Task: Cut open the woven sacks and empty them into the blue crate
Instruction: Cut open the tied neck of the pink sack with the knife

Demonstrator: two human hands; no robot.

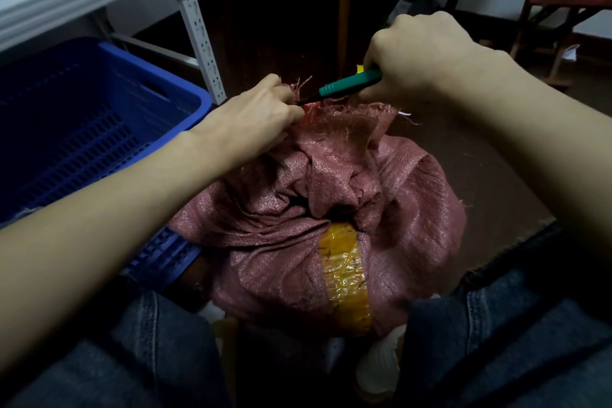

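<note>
The right hand [420,56] gripped the knife [351,83] just beside the left hand [261,109] pinching the sack [331,209], so a slip risked a cut.

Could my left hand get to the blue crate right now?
Probably yes: the blue crate sits right beside the left hand with nothing between, though that hand grips the top of the sack.

Both bare forearms reach forward. The left hand [261,109] pinches the frayed top of the sack [331,202]. The right hand [420,56] is fisted round a green cutter [346,83].
</note>
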